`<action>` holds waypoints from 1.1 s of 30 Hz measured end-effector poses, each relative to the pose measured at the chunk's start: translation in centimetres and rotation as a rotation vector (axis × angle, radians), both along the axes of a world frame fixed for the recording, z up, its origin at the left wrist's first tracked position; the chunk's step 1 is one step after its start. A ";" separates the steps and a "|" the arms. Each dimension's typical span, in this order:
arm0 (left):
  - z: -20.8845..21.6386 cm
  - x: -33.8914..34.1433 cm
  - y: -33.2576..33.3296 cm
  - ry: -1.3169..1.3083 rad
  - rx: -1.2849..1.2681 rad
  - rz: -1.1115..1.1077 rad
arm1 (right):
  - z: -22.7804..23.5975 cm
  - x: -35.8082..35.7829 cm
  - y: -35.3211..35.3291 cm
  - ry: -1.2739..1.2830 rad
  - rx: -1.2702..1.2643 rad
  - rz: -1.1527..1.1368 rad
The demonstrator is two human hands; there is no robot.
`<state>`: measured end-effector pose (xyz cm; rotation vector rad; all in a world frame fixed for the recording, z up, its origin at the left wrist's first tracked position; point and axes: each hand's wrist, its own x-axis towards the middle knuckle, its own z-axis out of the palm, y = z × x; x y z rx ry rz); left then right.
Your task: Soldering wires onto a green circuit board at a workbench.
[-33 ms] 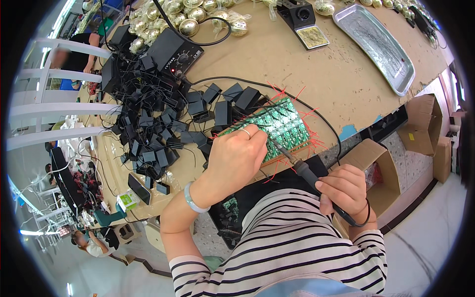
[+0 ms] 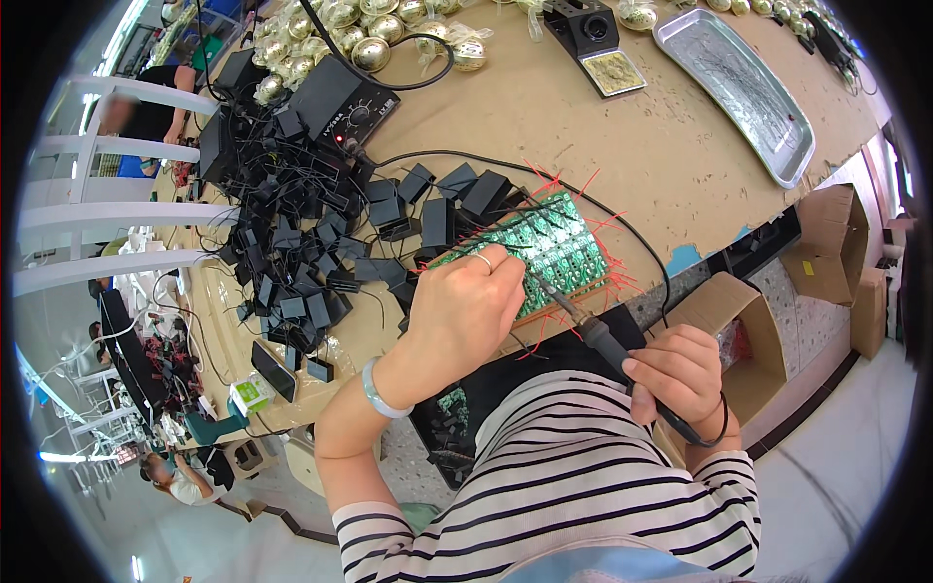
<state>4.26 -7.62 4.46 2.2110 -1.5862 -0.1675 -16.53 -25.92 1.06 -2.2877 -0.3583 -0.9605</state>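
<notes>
My right hand [image 2: 680, 374] is wrapped round the dark handle of a soldering iron [image 2: 604, 342]. The iron's metal tip points up and left, to the green circuit board panel [image 2: 575, 248], close to my left fingertips. Over the panel's left part, my left hand [image 2: 468, 303] is closed in a pinch; its own fingers hide what they hold. Thin black wires reach the panel beside those fingertips. Short red wires stick out round the panel's edges. Black plastic boxes [image 2: 437, 223] with wires lie just beyond my left hand.
A soldering station [image 2: 340, 102] stands behind a heap of black boxes [image 2: 292, 243]. Gold balls [image 2: 371, 54] lie at the far edge. An iron stand with a sponge [image 2: 614, 73] and a metal tray [image 2: 743, 97] are at far right. Cardboard boxes [image 2: 826, 248] stand beside the table. People work at left.
</notes>
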 end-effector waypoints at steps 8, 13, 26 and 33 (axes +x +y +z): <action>0.1 -0.2 -0.1 -0.025 0.016 0.006 | 0.8 -2.3 -0.4 0.016 0.051 -0.127; 0.2 -0.4 -0.3 -0.061 0.032 0.019 | 0.9 -2.4 -0.4 0.022 0.046 -0.123; 0.3 -0.4 0.4 -0.085 0.005 0.065 | 1.0 -2.4 -0.3 0.009 0.071 -0.109; 2.2 -1.7 1.2 -0.187 -0.123 -0.116 | 1.3 -2.4 -0.4 0.030 0.071 -0.108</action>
